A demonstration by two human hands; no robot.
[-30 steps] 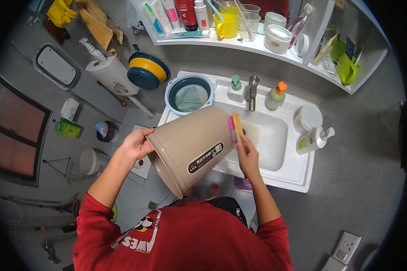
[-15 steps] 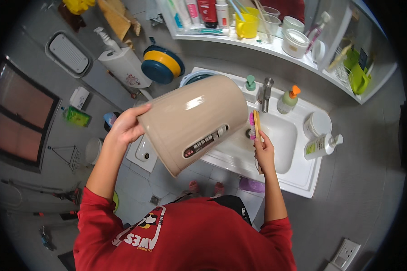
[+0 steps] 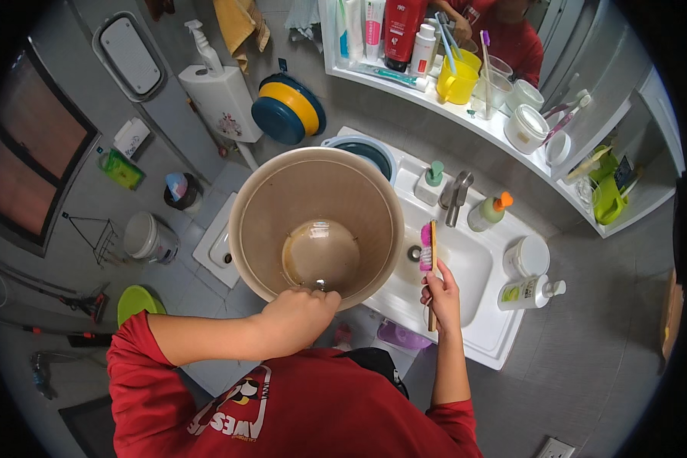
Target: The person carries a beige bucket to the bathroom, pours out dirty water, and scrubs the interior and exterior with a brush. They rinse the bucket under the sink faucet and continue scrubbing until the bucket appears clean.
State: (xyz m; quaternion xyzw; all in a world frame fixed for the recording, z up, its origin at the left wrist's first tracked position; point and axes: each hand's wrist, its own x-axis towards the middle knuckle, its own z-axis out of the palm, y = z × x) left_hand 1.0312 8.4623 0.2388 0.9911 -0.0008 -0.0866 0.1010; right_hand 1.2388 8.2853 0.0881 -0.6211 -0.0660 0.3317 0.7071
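My left hand (image 3: 301, 317) grips the near rim of a beige plastic bin (image 3: 263, 206), its fingers curled over the edge. The bin's open mouth faces up toward me, so its inside shows, with a wet-looking, brownish stained bottom. It is held up at the left end of the white sink (image 3: 473, 282). In my right hand (image 3: 443, 298) is a wooden-handled scrub brush (image 3: 433, 256) with pink and white bristles, upright over the basin. The bristles point left, apart from the bin. Part of the sink's left side is hidden behind the bin.
A metal faucet (image 3: 456, 200), a green pump bottle (image 3: 430, 183), an orange-topped bottle (image 3: 487, 211), a white tub (image 3: 527, 257) and a white pump bottle (image 3: 528, 292) line the sink. Above hangs a shelf (image 3: 427, 91) of toiletries. A blue basin (image 3: 370, 153) stands behind the bin.
The bin has swung from lying sideways to mouth up, showing its inside. My left hand has moved right and lower with its rim. The brush remains in my right hand over the sink.
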